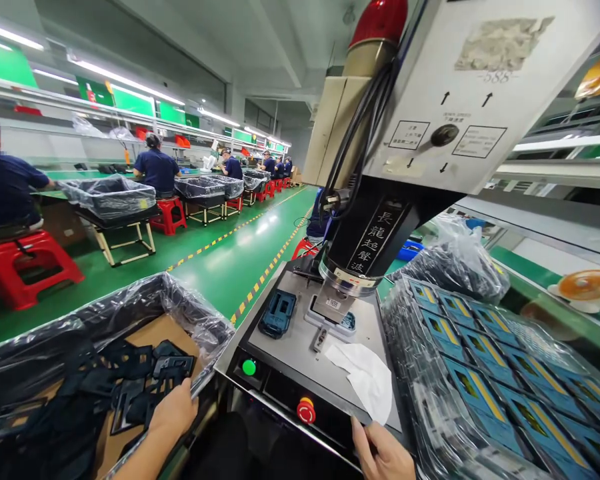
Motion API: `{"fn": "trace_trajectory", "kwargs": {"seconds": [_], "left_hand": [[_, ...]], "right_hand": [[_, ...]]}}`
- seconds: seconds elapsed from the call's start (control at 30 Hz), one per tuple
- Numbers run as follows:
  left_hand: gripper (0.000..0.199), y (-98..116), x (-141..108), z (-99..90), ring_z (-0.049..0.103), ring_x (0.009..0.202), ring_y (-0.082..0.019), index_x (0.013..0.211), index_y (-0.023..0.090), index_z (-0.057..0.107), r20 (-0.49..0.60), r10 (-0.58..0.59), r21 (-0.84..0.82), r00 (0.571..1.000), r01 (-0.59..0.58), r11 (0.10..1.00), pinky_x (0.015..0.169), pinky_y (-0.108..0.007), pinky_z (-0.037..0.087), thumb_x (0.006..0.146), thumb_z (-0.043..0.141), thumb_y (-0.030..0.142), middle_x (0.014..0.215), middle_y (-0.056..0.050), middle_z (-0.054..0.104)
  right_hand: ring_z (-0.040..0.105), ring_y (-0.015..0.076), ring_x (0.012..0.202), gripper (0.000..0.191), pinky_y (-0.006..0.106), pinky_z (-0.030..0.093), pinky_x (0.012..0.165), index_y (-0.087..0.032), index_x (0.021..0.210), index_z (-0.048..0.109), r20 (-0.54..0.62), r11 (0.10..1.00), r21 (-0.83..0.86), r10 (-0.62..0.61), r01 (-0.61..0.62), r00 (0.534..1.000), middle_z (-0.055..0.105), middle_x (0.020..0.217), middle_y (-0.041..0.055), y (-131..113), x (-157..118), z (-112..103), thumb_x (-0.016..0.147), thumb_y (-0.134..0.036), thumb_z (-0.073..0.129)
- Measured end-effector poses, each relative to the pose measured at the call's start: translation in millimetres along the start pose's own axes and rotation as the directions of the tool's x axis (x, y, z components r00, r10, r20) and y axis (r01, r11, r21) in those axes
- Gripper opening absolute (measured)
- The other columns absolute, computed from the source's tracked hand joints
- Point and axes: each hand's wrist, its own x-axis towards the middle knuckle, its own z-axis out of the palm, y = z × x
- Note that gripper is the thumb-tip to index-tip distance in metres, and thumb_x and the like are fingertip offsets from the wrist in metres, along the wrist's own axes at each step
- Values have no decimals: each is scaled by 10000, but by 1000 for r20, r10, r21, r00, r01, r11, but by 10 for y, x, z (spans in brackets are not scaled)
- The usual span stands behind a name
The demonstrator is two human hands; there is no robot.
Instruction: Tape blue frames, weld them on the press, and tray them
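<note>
Your left hand (173, 410) is down on the black plastic frames (167, 367) in the lined bin (195, 313), left of the ultrasonic welder's steel bed (290, 353). They're lying flat, long sides running crosswise; can't tell if you're gripping. Your right hand (380, 453), fingers loose and open, sits at that bed's front edge, just below a white cloth (363, 380).

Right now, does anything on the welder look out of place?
Yes: a loose white cloth lies on the ultrasonic welder's steel bed, just beside the white fixture. It looks odd: not a part, and unsecured.
</note>
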Motion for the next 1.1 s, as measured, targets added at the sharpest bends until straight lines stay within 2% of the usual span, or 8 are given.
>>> {"fn": "trace_trajectory", "kwargs": {"seconds": [0.1,0.17,0.3,0.4,0.5,0.7,0.8,1.1], "left_hand": [[183,25,-5,-4,672,943,-308,988,214,515,-7,-5,-7,1000,5,1000,784,-422,479,865,400,284,1009,-129,687],[188,31,-19,-13,669,946,-309,990,214,513,-15,-2,-16,1000,2,1000,786,-428,479,867,389,284,1022,-132,681],[204,31,-49,-33,663,952,-320,1008,211,515,-26,10,-40,1000,-12,999,793,-447,478,862,391,281,1039,-137,674],[198,31,-57,-44,666,938,-316,1003,214,521,-29,13,-55,999,-15,998,784,-439,480,853,408,277,1025,-128,676],[202,33,-58,-45,665,944,-305,1008,211,527,-37,14,-60,999,-16,998,793,-428,479,854,406,262,1038,-126,674],[238,47,-67,-56,658,970,-305,1058,203,528,-41,12,-61,999,-14,998,815,-436,481,866,394,248,1070,-126,661],[230,69,-82,-88,658,968,-302,1055,195,525,-38,6,-59,999,-8,998,823,-434,480,867,396,229,1056,-120,663],[226,89,-117,-129,659,962,-314,1050,181,527,-35,8,-57,999,-10,998,817,-445,484,862,403,204,1062,-155,654]], "right_hand": [[392,97,444,473,243,350,500,-208,535,453,14,996,27,90,-91,996,408,494,-36,31,343,-45,936,-458,453],[464,114,493,434,245,392,536,-208,604,529,58,987,55,151,-154,987,495,544,-18,93,604,-15,928,-485,449],[636,200,837,353,315,493,778,-196,912,648,145,980,55,181,-191,973,679,884,70,325,1080,210,893,-495,460],[601,262,1075,419,395,446,965,-154,1100,625,224,980,-26,197,-196,954,654,1127,137,494,1326,435,866,-469,479],[550,285,1176,462,403,396,1031,-115,1191,590,325,973,-127,224,-193,919,600,1252,175,570,1472,600,869,-429,481],[566,291,1142,454,379,400,1010,-72,1156,616,460,973,-196,201,-121,865,621,1211,190,575,1599,722,913,-410,434],[580,286,1122,457,371,400,999,-69,1157,623,487,965,-223,232,-138,842,640,1178,189,595,1630,742,919,-410,434],[632,270,1012,416,350,432,882,-103,1110,671,525,959,-264,234,-105,818,692,1059,166,694,1727,745,942,-366,395]]}}
